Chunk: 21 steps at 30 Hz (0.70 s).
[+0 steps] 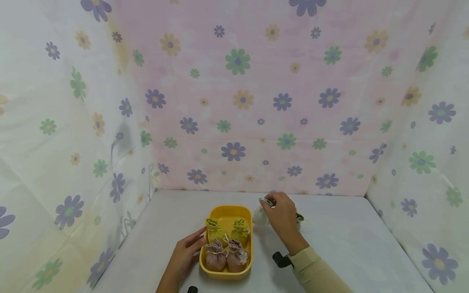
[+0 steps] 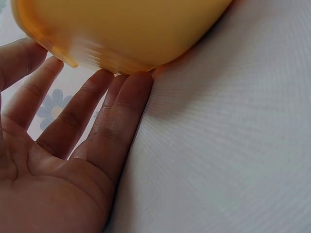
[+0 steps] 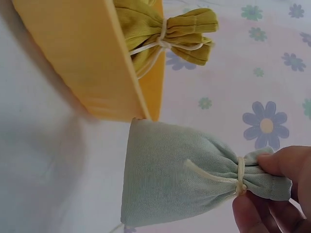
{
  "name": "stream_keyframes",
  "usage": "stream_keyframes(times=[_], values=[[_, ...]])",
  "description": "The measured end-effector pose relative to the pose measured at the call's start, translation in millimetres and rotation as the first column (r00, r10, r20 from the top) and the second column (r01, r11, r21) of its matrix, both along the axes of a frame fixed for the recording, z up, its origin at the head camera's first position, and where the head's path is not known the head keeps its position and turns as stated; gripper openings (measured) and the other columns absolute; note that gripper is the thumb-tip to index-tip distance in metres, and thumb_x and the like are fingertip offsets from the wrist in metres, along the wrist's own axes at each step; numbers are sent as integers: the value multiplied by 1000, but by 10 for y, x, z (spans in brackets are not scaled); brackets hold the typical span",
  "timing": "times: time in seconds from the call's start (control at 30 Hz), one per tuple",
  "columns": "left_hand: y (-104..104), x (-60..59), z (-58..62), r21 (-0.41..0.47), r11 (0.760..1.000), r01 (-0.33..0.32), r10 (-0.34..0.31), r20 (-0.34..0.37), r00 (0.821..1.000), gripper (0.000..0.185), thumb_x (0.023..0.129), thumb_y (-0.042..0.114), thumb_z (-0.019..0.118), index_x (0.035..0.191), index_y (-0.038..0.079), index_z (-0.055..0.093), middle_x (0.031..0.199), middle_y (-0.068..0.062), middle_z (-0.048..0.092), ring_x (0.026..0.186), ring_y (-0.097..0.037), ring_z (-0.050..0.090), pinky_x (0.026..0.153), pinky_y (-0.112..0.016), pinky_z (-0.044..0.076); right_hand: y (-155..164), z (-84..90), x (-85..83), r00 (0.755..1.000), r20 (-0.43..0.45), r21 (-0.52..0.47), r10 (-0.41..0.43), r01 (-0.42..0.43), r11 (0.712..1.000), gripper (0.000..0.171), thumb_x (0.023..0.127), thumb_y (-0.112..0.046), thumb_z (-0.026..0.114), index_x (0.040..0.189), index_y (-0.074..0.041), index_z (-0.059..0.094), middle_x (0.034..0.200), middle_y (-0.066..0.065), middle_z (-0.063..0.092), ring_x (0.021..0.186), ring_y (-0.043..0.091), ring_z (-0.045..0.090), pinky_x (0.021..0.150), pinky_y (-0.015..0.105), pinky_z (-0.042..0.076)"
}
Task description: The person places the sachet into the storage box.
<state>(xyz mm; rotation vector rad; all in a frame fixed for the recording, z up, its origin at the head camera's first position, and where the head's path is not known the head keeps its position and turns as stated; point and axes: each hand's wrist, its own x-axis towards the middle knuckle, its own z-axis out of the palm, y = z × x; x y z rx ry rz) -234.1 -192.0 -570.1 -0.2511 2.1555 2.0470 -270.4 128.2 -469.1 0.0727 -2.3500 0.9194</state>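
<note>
Looking down from the head camera: a yellow tray (image 1: 226, 214) on a white table (image 1: 348, 240), holding two olive pouches (image 1: 239, 230) at the far end and two mauve pouches (image 1: 216, 257) at the near end. Just right of the tray's far corner, a pale green pouch (image 1: 259, 216) on the table, with the right hand (image 1: 281, 216) over it and pinching its gathered neck from above; behind that hand, a dark green scrap of another pouch (image 1: 299, 218), mostly hidden. Resting against the tray's left wall, the left hand (image 1: 187, 252), fingers straight and holding nothing. Right hand clearly the nearer to the pale pouch, left hand across the tray from it; tray lying leftward of the pouch, long axis running near to far. Turning to the left wrist view: straight fingertips (image 2: 127, 92) touching the tray (image 2: 126, 29) low on its rounded wall, palm open, no grasp at all — a contact barely legible from the head. Turning to the right wrist view: thumb and fingers (image 3: 286, 165) pinched on the tied neck of the pale green pouch (image 3: 165, 179), just past its cream cord (image 3: 239, 177); pouch body touching or nearly touching the tray (image 3: 82, 63) corner, long axis running from base to neck, away from the tray; one olive pouch (image 3: 165, 34) peeking above the rim. Cannot tell here whether the pouch base is resting or lifted.
</note>
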Motion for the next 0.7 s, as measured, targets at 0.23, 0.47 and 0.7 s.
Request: stream_keyframes(times=[0.23, 0.47, 0.7], values=[[-4, -7, 11, 22, 1000, -4, 4, 21, 1000, 63, 90, 43, 80, 146, 19, 62, 148, -23, 57, 108, -19, 72, 85, -38, 64, -43, 124, -11, 999, 8, 7, 44, -44, 999, 15, 89, -27, 84, 97, -16, 77, 92, -1, 69, 83, 14, 66, 73, 32, 62], [-9, -4, 3, 19, 1000, -4, 3, 11, 1000, 64, 90, 44, 79, 146, 19, 61, 149, -23, 56, 109, -20, 72, 85, -39, 64, -110, 221, -52, 994, 12, -23, 108, -108, 994, 14, 89, -27, 84, 95, -16, 77, 92, -1, 70, 82, 14, 68, 71, 32, 64], [-6, 3, -3, 21, 1000, -1, 1, 3, 1000, 63, 91, 44, 78, 146, 18, 61, 149, -24, 56, 115, -20, 68, 85, -40, 64, -175, 248, -112, 983, 27, -43, 182, -181, 983, 13, 89, -28, 84, 93, -18, 78, 90, -3, 72, 79, 10, 69, 67, 28, 62]])
